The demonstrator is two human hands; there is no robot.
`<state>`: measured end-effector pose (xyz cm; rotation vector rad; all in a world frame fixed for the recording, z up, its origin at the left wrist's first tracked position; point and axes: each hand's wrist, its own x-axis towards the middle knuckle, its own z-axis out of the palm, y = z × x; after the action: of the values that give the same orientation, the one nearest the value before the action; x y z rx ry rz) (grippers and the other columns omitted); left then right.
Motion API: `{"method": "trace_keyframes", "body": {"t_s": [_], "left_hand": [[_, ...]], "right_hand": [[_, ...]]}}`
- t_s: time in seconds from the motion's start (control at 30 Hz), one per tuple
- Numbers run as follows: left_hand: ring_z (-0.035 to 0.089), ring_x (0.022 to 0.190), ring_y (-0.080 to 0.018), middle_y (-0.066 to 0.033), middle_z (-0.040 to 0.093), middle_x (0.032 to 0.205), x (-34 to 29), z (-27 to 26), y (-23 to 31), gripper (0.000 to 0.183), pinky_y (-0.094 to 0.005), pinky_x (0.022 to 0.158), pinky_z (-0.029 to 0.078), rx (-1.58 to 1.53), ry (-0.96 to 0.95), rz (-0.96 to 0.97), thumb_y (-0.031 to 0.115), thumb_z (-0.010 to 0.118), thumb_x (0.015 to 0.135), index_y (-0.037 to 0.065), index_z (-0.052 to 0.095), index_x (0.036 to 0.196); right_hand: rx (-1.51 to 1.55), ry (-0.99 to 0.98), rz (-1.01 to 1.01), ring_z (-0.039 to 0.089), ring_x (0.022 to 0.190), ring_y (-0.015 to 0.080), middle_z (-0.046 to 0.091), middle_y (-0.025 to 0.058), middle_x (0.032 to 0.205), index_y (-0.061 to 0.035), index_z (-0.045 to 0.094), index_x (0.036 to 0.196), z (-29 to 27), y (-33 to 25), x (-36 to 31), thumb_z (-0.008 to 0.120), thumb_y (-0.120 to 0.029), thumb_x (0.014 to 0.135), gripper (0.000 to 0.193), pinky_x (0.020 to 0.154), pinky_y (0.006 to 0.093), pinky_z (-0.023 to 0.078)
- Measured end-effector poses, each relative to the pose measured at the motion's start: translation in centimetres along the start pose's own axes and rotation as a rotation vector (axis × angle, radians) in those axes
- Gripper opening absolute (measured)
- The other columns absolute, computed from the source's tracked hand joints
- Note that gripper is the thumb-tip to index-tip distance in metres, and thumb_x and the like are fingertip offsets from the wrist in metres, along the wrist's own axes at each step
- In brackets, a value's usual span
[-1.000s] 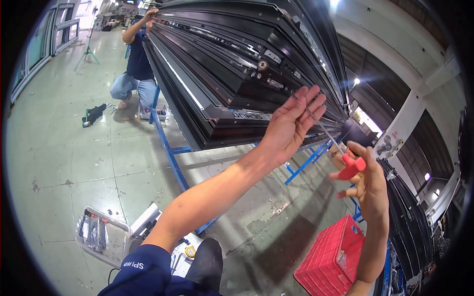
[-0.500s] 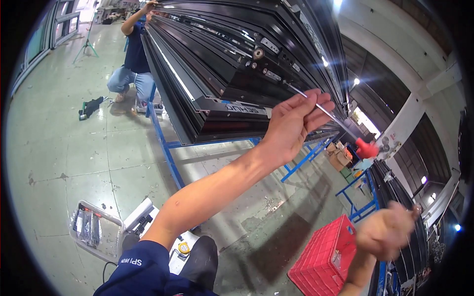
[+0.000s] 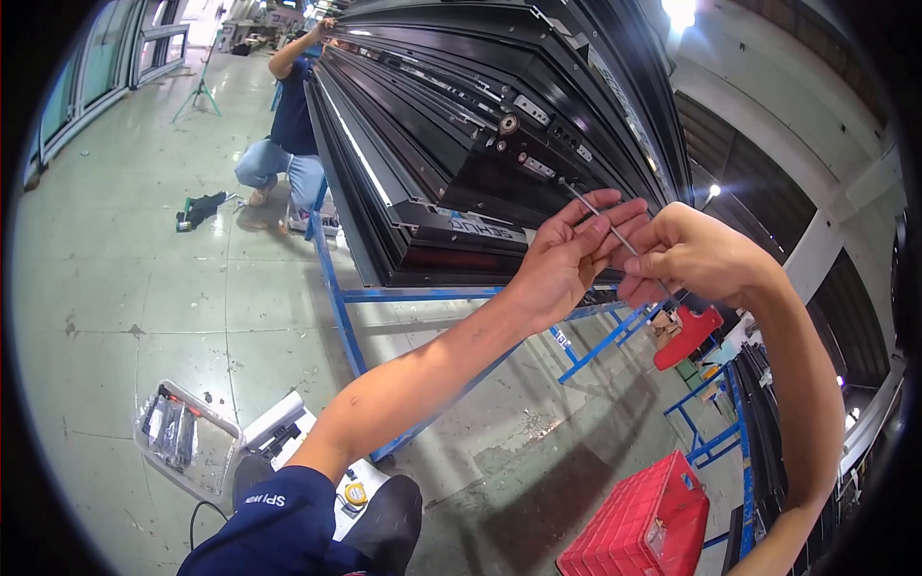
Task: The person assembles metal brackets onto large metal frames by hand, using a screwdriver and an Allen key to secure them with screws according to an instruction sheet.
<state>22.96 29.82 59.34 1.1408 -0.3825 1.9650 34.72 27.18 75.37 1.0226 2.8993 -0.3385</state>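
Note:
A long-shafted T-handle hex key with a red handle (image 3: 688, 338) reaches up to the hardware on the end of a black metal frame (image 3: 557, 206). Its tip meets a small fitting on the profile, though the exact seat is too small to make out. My left hand (image 3: 562, 264) has thumb and fingers closed loosely about the middle of the shaft. Beside it, my right hand (image 3: 715, 252) bends in from the right, its thumb and fingertips on the shaft nearer the handle. Part of the lower shaft is hidden behind the right fingers.
Blue steel stands (image 3: 336, 317) carry the stacked black frames. A co-worker (image 3: 288, 144) crouches at the far left, one hand on the stack. A cordless drill (image 3: 200, 211) lies on the floor. Below are a tool tray (image 3: 187, 442), a tape measure (image 3: 355, 496) and a red crate (image 3: 634, 523).
My right hand has come up and left from above the crate to the hex key's shaft. The red handle has swung lower. My left hand stays on the shaft.

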Motion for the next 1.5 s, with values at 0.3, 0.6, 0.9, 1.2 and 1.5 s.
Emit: {"method": "trace_keyframes", "body": {"t_s": [0.3,0.6,0.9,1.2,1.5], "left_hand": [[0.056,0.119,-0.0222,-0.0164,0.055,0.131,0.3,2.0,0.3,0.039,-0.0276,0.094,0.053,0.154,0.322,-0.089,0.007,0.051,0.097,-0.001,0.042,0.134],[0.057,0.118,-0.0238,-0.0167,0.056,0.128,0.3,1.4,0.4,0.035,-0.0306,0.098,0.051,-0.228,0.222,0.025,0.010,0.050,0.098,-0.003,0.045,0.130],[0.059,0.114,-0.0213,-0.0132,0.062,0.118,1.2,0.8,1.0,0.024,-0.0308,0.100,0.050,-0.186,0.376,0.093,0.011,0.054,0.097,-0.004,0.056,0.114],[0.064,0.098,-0.0178,-0.0070,0.065,0.102,1.3,2.9,0.2,0.023,-0.0283,0.093,0.053,-0.177,0.677,0.061,0.022,0.064,0.092,0.001,0.061,0.103],[0.063,0.072,-0.0160,-0.0060,0.063,0.080,-3.2,1.8,0.8,0.014,-0.0266,0.066,0.050,-0.039,0.561,-0.001,0.016,0.050,0.092,0.009,0.061,0.088]], "right_hand": [[-0.433,0.177,0.097,0.070,0.067,0.0174,0.067,0.0106,0.067,0.0075,0.064,0.071,-0.4,-2.5,0.1,0.068,-0.006,0.083,0.018,0.056,0.0296,0.054],[-0.179,0.075,0.124,0.066,0.067,0.0145,0.068,0.0102,0.075,0.0058,0.067,0.083,-1.1,-2.2,-0.4,0.069,-0.009,0.083,0.015,0.058,0.0275,0.054],[0.053,-0.051,0.144,0.068,0.073,0.0169,0.069,0.0151,0.081,0.0082,0.066,0.085,0.2,-2.7,-0.2,0.068,-0.015,0.086,0.023,0.061,0.0299,0.056],[-0.148,0.145,0.121,0.062,0.052,0.0120,0.062,0.0070,0.059,0.0016,0.062,0.069,0.5,-1.5,-0.1,0.086,-0.012,0.064,0.028,0.048,0.0244,0.051],[-0.203,0.153,-0.266,0.055,0.042,0.0148,0.059,0.0078,0.054,0.0028,0.062,0.074,6.0,1.5,-1.1,0.067,-0.012,0.081,0.016,0.043,0.0311,0.043]]}}
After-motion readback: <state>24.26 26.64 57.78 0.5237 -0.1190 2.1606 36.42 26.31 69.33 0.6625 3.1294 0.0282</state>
